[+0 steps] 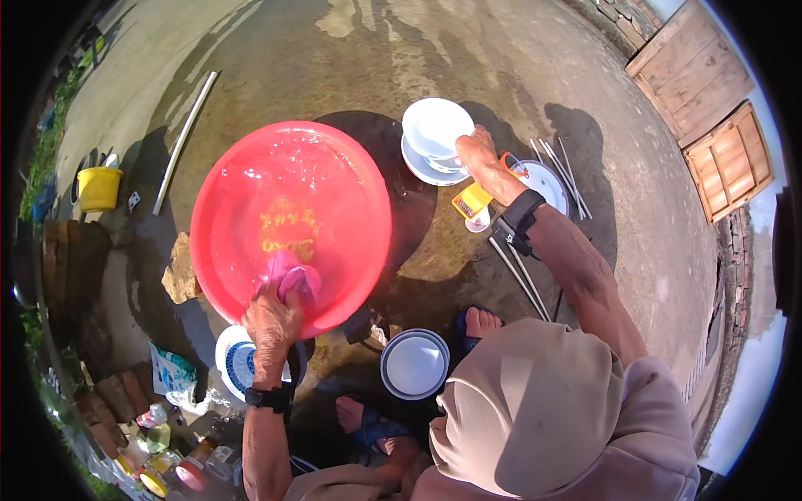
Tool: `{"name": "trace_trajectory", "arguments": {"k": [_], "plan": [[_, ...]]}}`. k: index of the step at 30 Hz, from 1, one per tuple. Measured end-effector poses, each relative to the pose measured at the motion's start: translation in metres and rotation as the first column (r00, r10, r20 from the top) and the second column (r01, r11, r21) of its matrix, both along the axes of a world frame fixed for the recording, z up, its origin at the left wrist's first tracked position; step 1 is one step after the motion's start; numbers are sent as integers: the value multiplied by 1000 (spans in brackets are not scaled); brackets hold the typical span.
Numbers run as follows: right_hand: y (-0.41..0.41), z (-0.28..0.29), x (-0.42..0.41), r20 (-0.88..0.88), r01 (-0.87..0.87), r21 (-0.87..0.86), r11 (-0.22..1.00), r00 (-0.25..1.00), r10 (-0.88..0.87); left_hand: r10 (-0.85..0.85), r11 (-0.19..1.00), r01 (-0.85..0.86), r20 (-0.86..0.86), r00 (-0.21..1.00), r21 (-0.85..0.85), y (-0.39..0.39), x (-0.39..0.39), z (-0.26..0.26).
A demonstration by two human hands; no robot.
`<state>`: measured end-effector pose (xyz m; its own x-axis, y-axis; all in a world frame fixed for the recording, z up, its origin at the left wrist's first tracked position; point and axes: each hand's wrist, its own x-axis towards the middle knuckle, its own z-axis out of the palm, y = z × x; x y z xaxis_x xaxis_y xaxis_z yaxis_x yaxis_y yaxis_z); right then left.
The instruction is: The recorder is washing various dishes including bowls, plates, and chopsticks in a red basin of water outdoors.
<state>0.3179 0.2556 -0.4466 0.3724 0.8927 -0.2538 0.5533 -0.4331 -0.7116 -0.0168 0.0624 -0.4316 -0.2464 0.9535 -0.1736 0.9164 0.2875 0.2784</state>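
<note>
My left hand [272, 316] grips a wet pink cloth [301, 282] at the near rim of a large red plastic basin [383, 216]. Water fills the basin, and yellow writing shows on its bottom. At the far right of the basin, my right hand [479, 151] holds a white bowl [437, 127] tilted by its edge. Beneath that bowl sit other white dishes [421, 168] on the wet concrete. Below my left wrist lies a blue-patterned white plate [229, 360], partly hidden by the arm. Nested bowls [415, 366] stand between my feet.
Around my right forearm lie a yellow grater [471, 201], a plate [546, 183] and chopsticks [567, 178]. A stone [182, 270] touches the basin's left side. Farther left are a white pipe [185, 144] and a yellow bucket [99, 189]. Bottles and jars [191, 466] litter the near left.
</note>
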Motion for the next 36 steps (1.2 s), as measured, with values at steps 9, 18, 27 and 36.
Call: {"name": "trace_trajectory", "arguments": {"k": [9,18,27,36], "plan": [[2,-25,46,213,7,-53,999,977,4,-16,999,16,-14,1000,-38,-1,1,-2],[-96,-10,178,85,413,-159,897,910,-405,-24,999,24,-26,999,20,-2,-1,-4],[-149,-44,196,-520,474,-380,794,600,-608,-34,999,34,-30,999,-27,-1,1,-5],[-180,-6,219,-684,328,-155,932,646,-340,30,999,-30,-12,999,-45,-3,-4,-4]]}}
